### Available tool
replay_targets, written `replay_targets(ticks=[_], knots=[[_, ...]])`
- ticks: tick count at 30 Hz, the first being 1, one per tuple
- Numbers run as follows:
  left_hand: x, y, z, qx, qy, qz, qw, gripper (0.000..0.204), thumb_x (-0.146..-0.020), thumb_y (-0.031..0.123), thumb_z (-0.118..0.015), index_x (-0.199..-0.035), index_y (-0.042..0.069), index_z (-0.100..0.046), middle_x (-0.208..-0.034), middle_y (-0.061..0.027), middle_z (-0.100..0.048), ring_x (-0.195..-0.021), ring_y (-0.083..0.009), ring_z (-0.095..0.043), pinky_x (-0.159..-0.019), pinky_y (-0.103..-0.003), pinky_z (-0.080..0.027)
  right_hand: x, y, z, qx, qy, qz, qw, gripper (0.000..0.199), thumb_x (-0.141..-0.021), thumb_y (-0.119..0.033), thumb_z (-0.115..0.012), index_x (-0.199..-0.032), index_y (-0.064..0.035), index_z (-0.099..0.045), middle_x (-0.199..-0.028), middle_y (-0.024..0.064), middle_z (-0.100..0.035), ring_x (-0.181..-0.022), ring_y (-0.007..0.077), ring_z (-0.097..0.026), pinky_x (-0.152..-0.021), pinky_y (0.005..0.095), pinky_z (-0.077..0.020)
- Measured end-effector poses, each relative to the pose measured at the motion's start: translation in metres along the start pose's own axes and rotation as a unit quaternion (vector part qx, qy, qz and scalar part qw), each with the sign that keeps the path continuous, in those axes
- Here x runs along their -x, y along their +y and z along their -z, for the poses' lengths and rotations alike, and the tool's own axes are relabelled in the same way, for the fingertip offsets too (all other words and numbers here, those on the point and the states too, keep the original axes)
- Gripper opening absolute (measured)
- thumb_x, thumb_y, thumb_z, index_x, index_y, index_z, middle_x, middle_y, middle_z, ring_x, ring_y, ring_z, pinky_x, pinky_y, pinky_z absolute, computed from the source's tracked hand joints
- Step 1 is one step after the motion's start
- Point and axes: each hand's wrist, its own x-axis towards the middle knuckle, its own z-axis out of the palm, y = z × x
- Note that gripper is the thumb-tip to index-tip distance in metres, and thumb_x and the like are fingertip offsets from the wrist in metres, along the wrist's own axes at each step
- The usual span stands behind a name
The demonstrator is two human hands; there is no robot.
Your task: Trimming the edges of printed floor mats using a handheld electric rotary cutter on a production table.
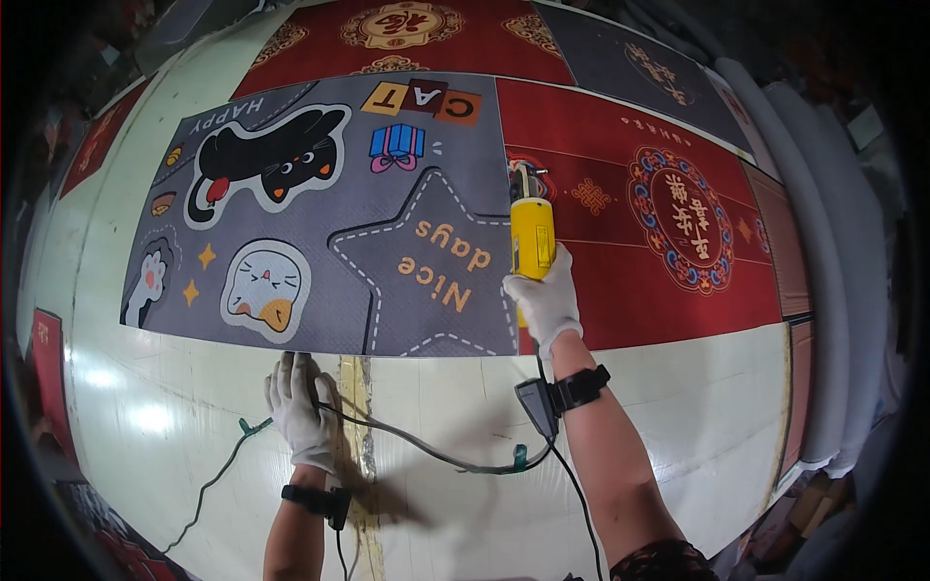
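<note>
My right hand (549, 302), in a white glove, is closed round the body of a yellow corded electric cutter (532, 230). The tool's metal head points away from me, over the seam where a grey cat-print mat (339, 295) meets a red patterned mat (601, 295). Gloved as well, my left hand (302, 416) lies flat with fingers stretched forward, their tips at the grey mat's near edge. A black cord (417, 441) passes beneath that hand and runs right, toward my right forearm. Black straps with small boxes circle both wrists.
Another red mat (320, 44) and a dark grey one (649, 73) lie beyond. A pale worktable (194, 465) carries everything, with a strip of yellowish tape (356, 387) along it. Grey rolls (823, 242) stand at the right edge, and a red piece (50, 373) hangs at the left.
</note>
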Motion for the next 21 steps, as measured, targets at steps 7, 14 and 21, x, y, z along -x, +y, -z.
replay_targets(ticks=[7, 14, 21], knots=[[0.000, 0.000, -0.004, -0.008, -0.002, -0.002, 1.000, 0.048, -0.095, 0.027, -0.051, -0.139, 0.007, -0.051, -0.142, -0.0179, -0.050, -0.133, -0.0354, -0.044, -0.115, -0.050, -0.026, -0.048, -0.004, -0.007, 0.010, 0.007, 0.021, 1.000, 0.072, -0.073, -0.005, -0.066, -0.136, -0.0019, -0.032, -0.098, 0.0107, -0.059, -0.078, 0.0196, -0.063, -0.074, 0.0320, -0.0538], [-0.002, -0.001, 0.005, 0.001, -0.014, 0.004, 1.000, 0.048, -0.095, 0.022, -0.050, -0.139, 0.004, -0.049, -0.145, -0.0188, -0.046, -0.135, -0.0375, -0.040, -0.117, -0.050, -0.024, -0.093, -0.021, -0.018, -0.023, 0.003, 0.029, 0.999, 0.077, -0.072, -0.006, -0.067, -0.139, -0.0018, -0.032, -0.111, 0.0134, -0.058, -0.093, 0.0223, -0.062, -0.082, 0.0332, -0.0517], [0.001, -0.002, -0.003, 0.009, -0.020, -0.004, 1.000, 0.047, -0.095, 0.021, -0.051, -0.139, 0.004, -0.049, -0.144, -0.0189, -0.046, -0.135, -0.0378, -0.040, -0.117, -0.051, -0.024, -0.140, -0.017, -0.022, -0.011, -0.008, 0.048, 0.999, 0.080, -0.069, -0.009, -0.071, -0.140, -0.0006, -0.034, -0.117, 0.0150, -0.057, -0.104, 0.0252, -0.059, -0.091, 0.0371, -0.0486]])
